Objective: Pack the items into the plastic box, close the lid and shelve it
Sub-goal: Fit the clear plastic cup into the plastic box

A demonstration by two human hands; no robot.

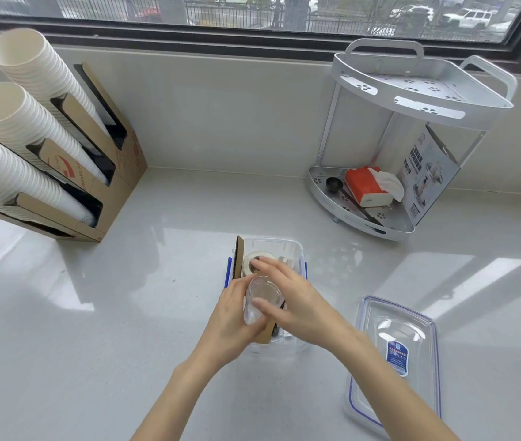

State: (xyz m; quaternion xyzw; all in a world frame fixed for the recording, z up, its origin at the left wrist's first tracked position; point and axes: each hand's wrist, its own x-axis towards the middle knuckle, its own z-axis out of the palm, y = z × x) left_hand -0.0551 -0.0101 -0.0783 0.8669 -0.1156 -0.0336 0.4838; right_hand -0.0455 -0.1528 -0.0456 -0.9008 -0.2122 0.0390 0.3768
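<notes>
Left hand and right hand both over the plastic box, fingers of each wrapped around a clear glass held tilted above the box's near half. Box sits open on the counter, mid-front, with a cardboard piece upright along its left wall and a tape roll at the far end; the right hand's fingertips reach to the roll. Lid lies flat on the counter, just right of the box; corner shelf rack far right with tissue pack, paper-cup dispenser far left.
</notes>
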